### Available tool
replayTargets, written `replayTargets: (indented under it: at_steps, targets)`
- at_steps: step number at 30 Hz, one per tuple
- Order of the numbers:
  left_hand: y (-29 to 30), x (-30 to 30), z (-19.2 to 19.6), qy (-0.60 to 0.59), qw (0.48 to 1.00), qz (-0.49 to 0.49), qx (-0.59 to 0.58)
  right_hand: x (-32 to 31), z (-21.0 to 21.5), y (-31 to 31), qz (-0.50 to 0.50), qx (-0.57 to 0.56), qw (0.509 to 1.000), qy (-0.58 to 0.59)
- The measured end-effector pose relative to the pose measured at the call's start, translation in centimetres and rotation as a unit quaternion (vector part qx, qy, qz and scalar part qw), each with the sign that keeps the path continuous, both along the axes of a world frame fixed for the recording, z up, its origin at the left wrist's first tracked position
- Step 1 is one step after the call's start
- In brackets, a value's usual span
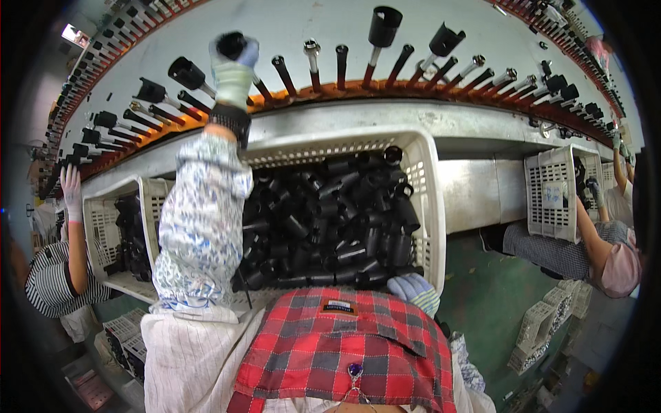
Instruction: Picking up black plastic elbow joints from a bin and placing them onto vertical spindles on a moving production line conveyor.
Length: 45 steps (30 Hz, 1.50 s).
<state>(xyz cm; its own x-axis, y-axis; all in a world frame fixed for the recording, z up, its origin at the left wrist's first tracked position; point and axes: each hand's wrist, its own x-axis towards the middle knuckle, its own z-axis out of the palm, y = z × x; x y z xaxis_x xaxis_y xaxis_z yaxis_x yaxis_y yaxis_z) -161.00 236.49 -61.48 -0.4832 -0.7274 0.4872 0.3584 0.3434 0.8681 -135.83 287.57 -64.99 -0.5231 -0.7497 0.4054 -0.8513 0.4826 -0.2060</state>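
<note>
My left arm, in a blue-and-white patterned sleeve, reaches up over the basket to the row of pegs. At its end my left hand [234, 77], in a pale glove, is closed round a black cup-shaped part [231, 45] at the peg row. Blur hides whether that part touches a peg. Close to my body, a white plastic basket [432, 206] holds many short black tubes [330, 220]. My right hand [413, 289], gloved with a striped cuff, lies at the basket's near right corner beside some tubes. The apron partly hides it, and its grip is unclear.
A curved orange rail [330, 93] carries upright pegs, some topped with black cups [384, 26]. A metal ledge [475, 117] runs below it. More baskets stand left [113, 234] and right [551, 196], with other people working beside them. Green floor [475, 275] shows at right.
</note>
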Motion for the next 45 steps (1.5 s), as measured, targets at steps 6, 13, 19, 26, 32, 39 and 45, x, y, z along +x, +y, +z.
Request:
replayTargets:
  at_steps: [6,13,19,26,32,39,45]
  targets:
    - [-2.8,3.7,0.7,-0.045,0.997,0.052,-0.021,-1.2,1.9,-0.5,0.044,-0.019,0.999,0.005]
    - [10.2,12.8,-3.0,-0.145,0.985,-0.052,-0.075,-1.1,3.1,-0.4,0.003,0.006,0.999,-0.048]
    - [21.1,21.8,-9.5,-0.497,0.597,-0.244,-0.581,-1.0,2.1,-0.3,0.065,0.020,0.996,-0.060]
    - [22.1,17.6,-5.3,-0.650,0.380,-0.416,-0.509,-1.0,2.1,-0.1,0.069,0.045,0.994,-0.078]
    - [18.8,14.9,-0.6,-0.496,0.565,-0.523,-0.401,-2.1,1.0,0.2,0.087,0.050,0.992,-0.081]
    - [12.7,0.8,4.5,0.001,0.966,-0.232,0.115,-1.0,-0.6,1.0,0.041,0.014,0.998,-0.050]
    - [9.1,-2.1,-1.9,0.068,0.973,-0.113,0.192,-1.0,-1.2,1.3,0.029,0.038,0.998,-0.049]
